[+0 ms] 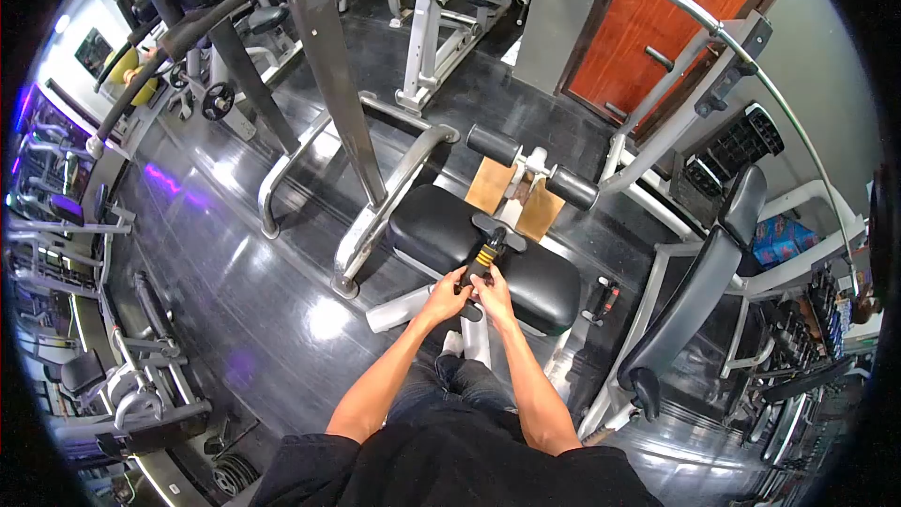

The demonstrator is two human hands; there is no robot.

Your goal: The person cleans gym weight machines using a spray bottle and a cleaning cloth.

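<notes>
Both hands meet in front of the body, over the near edge of a black padded bench [436, 223]. Between them is a black handle with yellow bands [486, 255], tilted up and away. My left hand [450, 296] has its fingers wrapped round the lower part of it from the left. From the right, my right hand [492, 291] closes on the same part, thumb near the other hand. The handle's far end overlaps a dark knob [499, 231] at the bench's middle; whether they touch is unclear.
Foam rollers [574, 187] stand beyond the bench. A grey metal frame [343, 94] rises at the left. On the right are a black backrest [680, 305] and a small black and red object [603, 300] on the floor. An orange door [671, 14] is behind.
</notes>
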